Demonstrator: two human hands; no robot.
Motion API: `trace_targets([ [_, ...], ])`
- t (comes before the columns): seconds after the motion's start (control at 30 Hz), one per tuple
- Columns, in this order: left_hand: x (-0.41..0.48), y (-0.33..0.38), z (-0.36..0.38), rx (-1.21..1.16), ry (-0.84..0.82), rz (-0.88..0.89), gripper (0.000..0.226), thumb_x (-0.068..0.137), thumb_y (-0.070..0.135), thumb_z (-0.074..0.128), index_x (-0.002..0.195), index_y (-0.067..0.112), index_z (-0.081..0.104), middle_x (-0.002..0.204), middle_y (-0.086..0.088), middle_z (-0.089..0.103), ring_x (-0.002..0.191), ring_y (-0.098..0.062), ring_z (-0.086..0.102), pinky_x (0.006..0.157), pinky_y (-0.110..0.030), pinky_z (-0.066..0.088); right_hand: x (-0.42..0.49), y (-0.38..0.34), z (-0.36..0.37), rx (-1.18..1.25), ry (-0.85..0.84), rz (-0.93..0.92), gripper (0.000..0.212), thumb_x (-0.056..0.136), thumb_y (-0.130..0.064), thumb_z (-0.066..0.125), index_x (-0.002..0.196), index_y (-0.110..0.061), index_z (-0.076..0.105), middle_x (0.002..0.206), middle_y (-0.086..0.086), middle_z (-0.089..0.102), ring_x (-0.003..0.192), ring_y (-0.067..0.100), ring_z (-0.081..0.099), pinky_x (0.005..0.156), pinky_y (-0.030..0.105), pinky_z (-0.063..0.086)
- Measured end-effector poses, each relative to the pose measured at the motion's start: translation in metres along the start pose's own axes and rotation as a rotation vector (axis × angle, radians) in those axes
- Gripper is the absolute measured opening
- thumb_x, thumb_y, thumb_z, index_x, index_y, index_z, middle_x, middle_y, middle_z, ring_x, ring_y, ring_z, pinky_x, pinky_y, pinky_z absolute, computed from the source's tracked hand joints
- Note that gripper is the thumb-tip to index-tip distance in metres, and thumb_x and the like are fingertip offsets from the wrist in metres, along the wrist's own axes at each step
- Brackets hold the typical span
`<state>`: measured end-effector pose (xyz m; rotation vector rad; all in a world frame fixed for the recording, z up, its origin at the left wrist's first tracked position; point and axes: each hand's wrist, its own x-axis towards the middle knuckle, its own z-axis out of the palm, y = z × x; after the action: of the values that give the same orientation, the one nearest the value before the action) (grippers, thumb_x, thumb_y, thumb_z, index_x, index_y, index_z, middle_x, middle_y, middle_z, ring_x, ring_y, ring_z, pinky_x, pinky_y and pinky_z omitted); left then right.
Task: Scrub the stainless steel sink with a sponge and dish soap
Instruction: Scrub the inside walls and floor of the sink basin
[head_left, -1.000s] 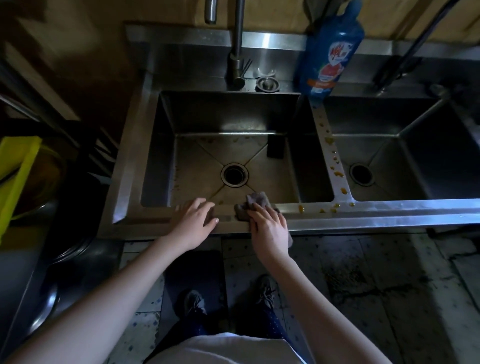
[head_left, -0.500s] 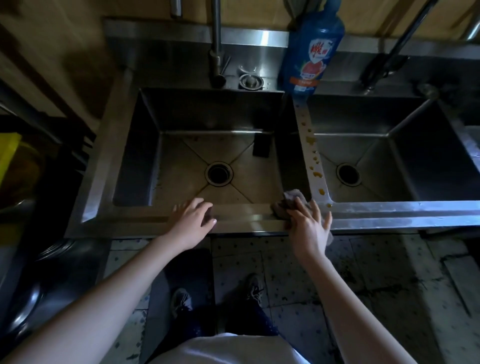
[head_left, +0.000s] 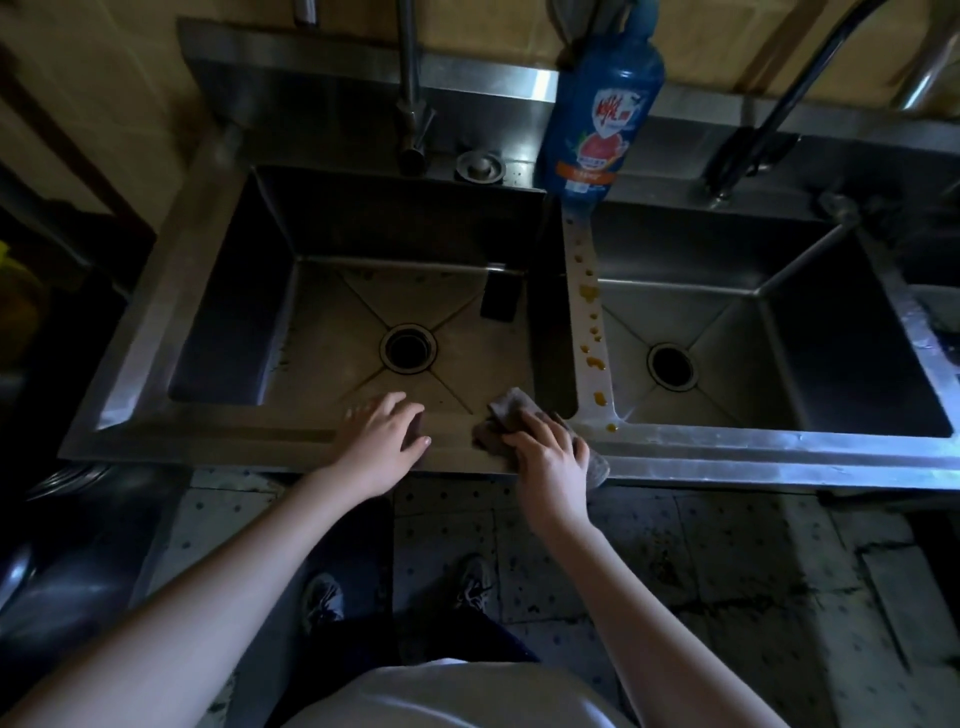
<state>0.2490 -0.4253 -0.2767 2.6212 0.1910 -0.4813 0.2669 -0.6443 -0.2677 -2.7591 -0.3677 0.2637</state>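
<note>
A stainless steel double sink (head_left: 727, 447) fills the view, with orange spots on the divider (head_left: 589, 332) between its two basins. My right hand (head_left: 550, 462) presses a brownish cloth-like sponge (head_left: 511, 415) flat on the front rim, just left of the divider. My left hand (head_left: 384, 441) rests open, palm down, on the front rim of the left basin. A blue dish soap bottle (head_left: 597, 104) stands upright on the back ledge above the divider.
A tap (head_left: 413, 93) rises behind the left basin and a dark tap (head_left: 769, 119) behind the right one. A small dark block (head_left: 500, 304) leans in the left basin's back right corner. A round plug (head_left: 480, 166) sits on the ledge. My feet stand on tiled floor below.
My right hand slid the sponge right along the front rim to the divider, then back a little to the left. The left hand stayed in place on the rim.
</note>
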Motion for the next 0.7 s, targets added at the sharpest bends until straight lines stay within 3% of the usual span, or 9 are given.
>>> trace_targets([
  [0.2,-0.005,0.014,0.01,0.103,0.037,-0.054,0.049,0.092,0.049,0.045,0.136,0.029,0.04,0.15,0.002,0.027,0.136,-0.026,0.027,0.114,-0.052,0.012,0.001,0.042,-0.016,0.005,-0.028,-0.084,0.035,0.084,-0.012,0.057,0.114,-0.027,0.066,0.143,-0.005,0.049,0.135,0.02,0.04,0.11,0.047,0.029],
  [0.43,-0.007,0.031,0.016,0.092,0.034,-0.046,0.046,0.092,0.048,0.045,0.134,0.029,0.042,0.15,0.002,0.027,0.135,-0.027,0.029,0.113,-0.05,0.011,0.007,0.096,-0.043,0.067,-0.002,0.089,0.027,0.079,-0.008,0.068,0.101,-0.023,0.071,0.143,-0.009,0.048,0.14,0.018,0.032,0.11,0.06,0.014],
  [0.7,-0.002,0.034,0.014,0.069,0.004,0.012,0.045,0.092,0.045,0.047,0.133,0.027,0.044,0.149,0.0,0.029,0.133,-0.028,0.03,0.113,-0.049,0.016,0.0,0.084,-0.041,0.177,0.038,0.053,0.024,0.083,-0.003,0.062,0.098,-0.018,0.073,0.137,-0.002,0.056,0.134,0.024,0.042,0.103,0.059,0.03],
])
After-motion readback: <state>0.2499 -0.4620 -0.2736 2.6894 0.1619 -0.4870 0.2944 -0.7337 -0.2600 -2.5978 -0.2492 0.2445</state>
